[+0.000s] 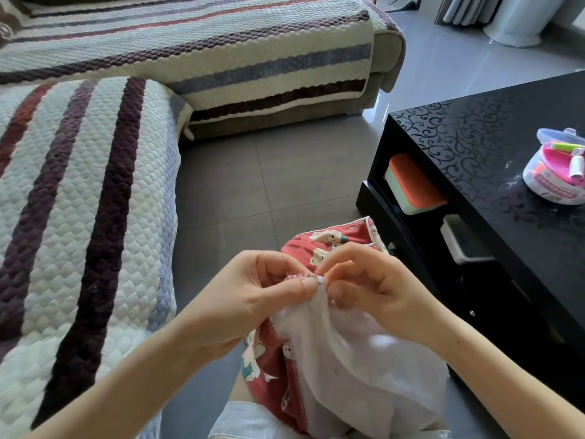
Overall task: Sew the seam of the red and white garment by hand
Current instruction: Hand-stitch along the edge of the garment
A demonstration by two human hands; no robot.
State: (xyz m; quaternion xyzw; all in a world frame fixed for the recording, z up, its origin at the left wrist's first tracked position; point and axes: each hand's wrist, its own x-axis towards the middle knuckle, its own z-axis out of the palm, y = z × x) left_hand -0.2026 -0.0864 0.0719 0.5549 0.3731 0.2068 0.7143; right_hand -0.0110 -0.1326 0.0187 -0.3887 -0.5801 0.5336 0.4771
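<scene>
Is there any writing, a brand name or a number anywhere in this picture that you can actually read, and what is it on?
None can be read.
The round sewing kit tub on the black table has a red label band with pale marks: too small and blurred to read.
The red and white garment shows cartoon bear prints only, no words.
The orange-lidded box under the table shows no text.

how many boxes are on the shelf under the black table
2: an orange-lidded box at the far end of the black table shelf, and a white box nearer the person. More may be hidden further in.
</scene>
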